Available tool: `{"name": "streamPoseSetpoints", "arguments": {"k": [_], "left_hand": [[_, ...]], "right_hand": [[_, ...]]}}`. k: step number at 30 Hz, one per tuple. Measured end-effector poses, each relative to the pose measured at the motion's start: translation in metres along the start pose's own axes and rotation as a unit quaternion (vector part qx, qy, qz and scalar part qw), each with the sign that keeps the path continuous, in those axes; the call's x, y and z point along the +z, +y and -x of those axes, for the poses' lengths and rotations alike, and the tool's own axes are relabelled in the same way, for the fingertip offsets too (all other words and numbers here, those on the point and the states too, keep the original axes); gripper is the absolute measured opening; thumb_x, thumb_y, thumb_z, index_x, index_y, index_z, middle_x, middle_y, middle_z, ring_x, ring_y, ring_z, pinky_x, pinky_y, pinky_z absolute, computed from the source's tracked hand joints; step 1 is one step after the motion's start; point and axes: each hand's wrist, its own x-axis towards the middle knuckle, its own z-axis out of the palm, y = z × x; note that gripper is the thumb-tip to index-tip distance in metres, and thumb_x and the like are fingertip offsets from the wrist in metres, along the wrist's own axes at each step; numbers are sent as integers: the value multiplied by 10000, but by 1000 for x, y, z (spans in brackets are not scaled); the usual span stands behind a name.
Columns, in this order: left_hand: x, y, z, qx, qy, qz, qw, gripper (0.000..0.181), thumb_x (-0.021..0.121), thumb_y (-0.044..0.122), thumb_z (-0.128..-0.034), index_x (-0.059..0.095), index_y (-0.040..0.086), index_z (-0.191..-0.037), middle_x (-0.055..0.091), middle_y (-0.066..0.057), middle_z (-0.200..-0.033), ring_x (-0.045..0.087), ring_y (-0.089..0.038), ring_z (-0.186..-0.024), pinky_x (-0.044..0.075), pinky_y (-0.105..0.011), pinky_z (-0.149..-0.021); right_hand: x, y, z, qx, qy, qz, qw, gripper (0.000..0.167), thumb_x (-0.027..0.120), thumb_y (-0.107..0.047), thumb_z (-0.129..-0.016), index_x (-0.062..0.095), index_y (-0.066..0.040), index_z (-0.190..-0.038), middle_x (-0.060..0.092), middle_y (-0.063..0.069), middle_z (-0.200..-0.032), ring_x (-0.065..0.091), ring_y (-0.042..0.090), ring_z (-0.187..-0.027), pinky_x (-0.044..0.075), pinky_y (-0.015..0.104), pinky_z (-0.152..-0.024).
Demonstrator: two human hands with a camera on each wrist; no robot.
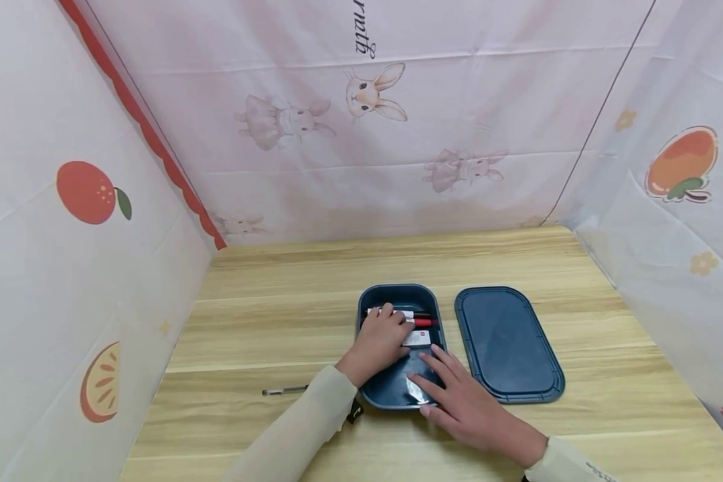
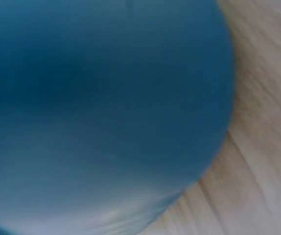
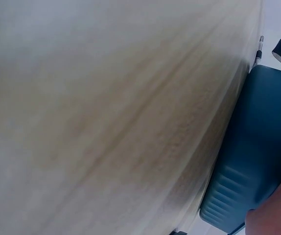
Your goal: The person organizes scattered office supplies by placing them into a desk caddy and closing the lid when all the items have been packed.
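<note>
A dark blue open box (image 1: 397,406) stands on the table with markers and a white block that looks like an eraser (image 1: 418,338) inside. My left hand (image 1: 382,340) reaches into the box. Its fingers lie over a white marker (image 1: 405,313) and a red-capped marker (image 1: 424,323), while index finger and thumb are at either side of the eraser's left end. At the box's near right corner my right hand (image 1: 460,402) rests with fingers spread, some over the rim. In the left wrist view the box's blue wall (image 2: 106,122) fills most of the picture, hiding the hand.
A matching blue lid (image 1: 509,345) lies flat to the right of the box. Left of the box is a pen (image 1: 284,389), partly hidden by the left sleeve (image 1: 304,422). Printed cloth walls (image 1: 337,194) enclose the back and sides of the wooden table (image 1: 265,335).
</note>
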Motion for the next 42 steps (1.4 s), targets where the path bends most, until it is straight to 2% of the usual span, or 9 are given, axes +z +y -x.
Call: {"name": "streamPoseSetpoints", "arguments": {"k": [9,15,22,30,37,42], "left_hand": [[-9,-2,7,-108,108,528,9985,720,582,658,-920,418,324,-1536,484,1,-1524,459,-241,-1303,428,-492,-1100],[-12,-7,17,-127,116,792,9967,796,492,746,-902,338,345,-1572,448,2,-1556,431,-251,-1352,395,-485,-1121],[-15,-28,38,-497,284,1054,9928,819,574,699,-900,327,315,-1580,462,-4,-1538,434,-251,-1341,380,-492,-1131],[-16,-49,61,-810,478,1617,9824,871,570,685,-914,209,315,-1615,434,-30,-1558,413,-280,-1395,320,-526,-1174],[-24,-66,84,-1182,558,1782,9753,846,590,660,-917,271,281,-1603,418,-38,-1576,411,-287,-1412,322,-541,-1161],[-16,-79,102,-1442,498,1976,9684,830,631,640,-903,317,289,-1587,432,-38,-1568,403,-285,-1425,289,-552,-1182]], "right_hand": [[-1,0,0,66,-61,-28,10000,542,392,-559,-1050,384,-355,-1552,186,-1,-1691,12,251,-1573,287,643,-1151],[-2,-1,-1,108,-113,-30,9999,538,411,-552,-1047,376,-370,-1552,130,-63,-1700,6,244,-1574,293,645,-1150],[1,-2,-3,-118,77,46,9999,513,444,-506,-1051,423,-337,-1536,246,50,-1668,75,303,-1560,340,669,-1100],[2,-1,0,-57,199,9,9998,514,479,-486,-1044,424,-343,-1535,252,39,-1668,50,264,-1568,321,646,-1124],[0,-2,1,-18,143,-1,9999,519,437,-521,-1049,408,-356,-1540,228,25,-1678,31,248,-1571,296,642,-1144],[1,-3,1,-18,166,-1,9999,513,452,-508,-1049,403,-369,-1539,242,30,-1673,48,263,-1570,304,644,-1137]]}}
